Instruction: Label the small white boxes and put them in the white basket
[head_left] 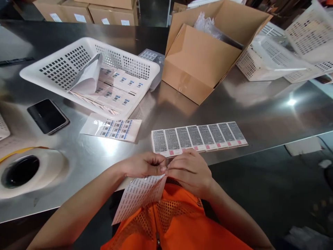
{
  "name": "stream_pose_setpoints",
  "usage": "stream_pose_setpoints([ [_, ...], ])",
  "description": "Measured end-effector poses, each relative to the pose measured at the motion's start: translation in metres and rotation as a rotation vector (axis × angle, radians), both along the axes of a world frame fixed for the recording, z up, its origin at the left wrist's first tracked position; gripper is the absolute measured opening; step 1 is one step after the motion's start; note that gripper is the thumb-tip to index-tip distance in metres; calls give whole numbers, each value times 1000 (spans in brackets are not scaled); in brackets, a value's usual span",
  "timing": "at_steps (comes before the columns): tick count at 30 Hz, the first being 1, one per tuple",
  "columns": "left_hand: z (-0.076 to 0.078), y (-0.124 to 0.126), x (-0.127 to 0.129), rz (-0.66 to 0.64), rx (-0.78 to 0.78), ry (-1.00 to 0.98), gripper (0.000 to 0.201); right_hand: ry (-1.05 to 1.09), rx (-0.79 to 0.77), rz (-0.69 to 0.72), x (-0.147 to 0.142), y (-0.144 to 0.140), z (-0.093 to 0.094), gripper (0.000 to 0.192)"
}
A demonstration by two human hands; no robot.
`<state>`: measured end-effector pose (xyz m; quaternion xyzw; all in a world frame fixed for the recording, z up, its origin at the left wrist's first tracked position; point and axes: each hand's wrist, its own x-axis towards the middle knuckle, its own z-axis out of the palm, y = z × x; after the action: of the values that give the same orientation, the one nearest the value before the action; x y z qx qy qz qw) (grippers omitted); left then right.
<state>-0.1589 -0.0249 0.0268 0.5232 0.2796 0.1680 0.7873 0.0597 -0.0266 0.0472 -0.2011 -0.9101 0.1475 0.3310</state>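
My left hand and my right hand meet at the table's near edge, both pinching the top edge of a white printed label sheet that hangs down over my orange mesh vest. Just beyond my fingers lies a row of several small white boxes with dense black print and pink marks, side by side on the steel table.
A white plastic basket holds more small boxes and a curled sheet. A barcode label sheet lies in front of it, a phone at left, a tape roll at near left. An open cardboard box and more baskets stand behind.
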Motion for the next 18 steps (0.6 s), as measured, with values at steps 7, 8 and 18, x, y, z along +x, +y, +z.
stream_pose_setpoints([
  [7, -12, 0, -1, 19, -57, -39, 39, -151, 132, 71, -3, 10, 5, 16],
  [8, -13, 0, -2, 22, -63, -41, 41, -164, 138, 76, -3, 11, 4, 16],
  [18, -25, -5, -13, 78, -38, -15, 39, -167, 130, 91, -5, 12, -4, 16],
])
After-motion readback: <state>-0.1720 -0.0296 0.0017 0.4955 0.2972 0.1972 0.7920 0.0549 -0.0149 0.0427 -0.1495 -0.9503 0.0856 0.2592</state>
